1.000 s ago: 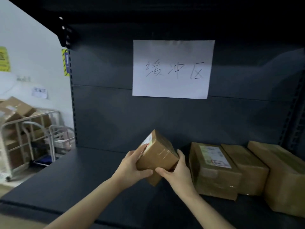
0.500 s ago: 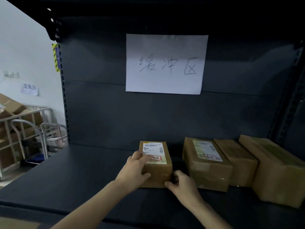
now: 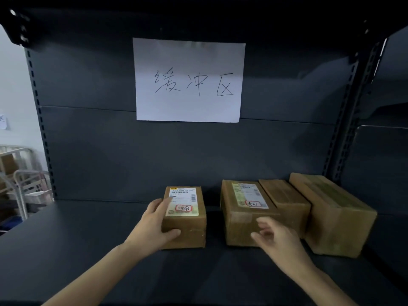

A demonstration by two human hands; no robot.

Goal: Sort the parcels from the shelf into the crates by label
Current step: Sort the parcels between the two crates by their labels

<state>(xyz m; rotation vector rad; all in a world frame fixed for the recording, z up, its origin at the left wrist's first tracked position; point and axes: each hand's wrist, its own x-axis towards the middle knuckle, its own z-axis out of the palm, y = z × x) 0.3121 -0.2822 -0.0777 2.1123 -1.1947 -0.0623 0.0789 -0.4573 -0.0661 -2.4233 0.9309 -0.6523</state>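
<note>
A small brown parcel (image 3: 187, 226) with a white label on top rests flat on the dark shelf (image 3: 88, 239). My left hand (image 3: 154, 226) wraps its left side, thumb across the front face. My right hand (image 3: 276, 237) hovers with fingers apart in front of a larger labelled parcel (image 3: 240, 208), holding nothing. Two more brown parcels, a middle one (image 3: 284, 199) and a big one (image 3: 331, 208), stand to the right, pressed side by side.
A white paper sign (image 3: 188, 80) with handwriting hangs on the shelf's back panel. Perforated uprights frame the bay at left (image 3: 42, 129) and right (image 3: 344, 120). A metal cart (image 3: 19, 184) with boxes stands off to the far left.
The small parcel went from tilted in both hands to flat on the shelf. My right hand has let go of it and moved right, in front of the larger labelled parcel.
</note>
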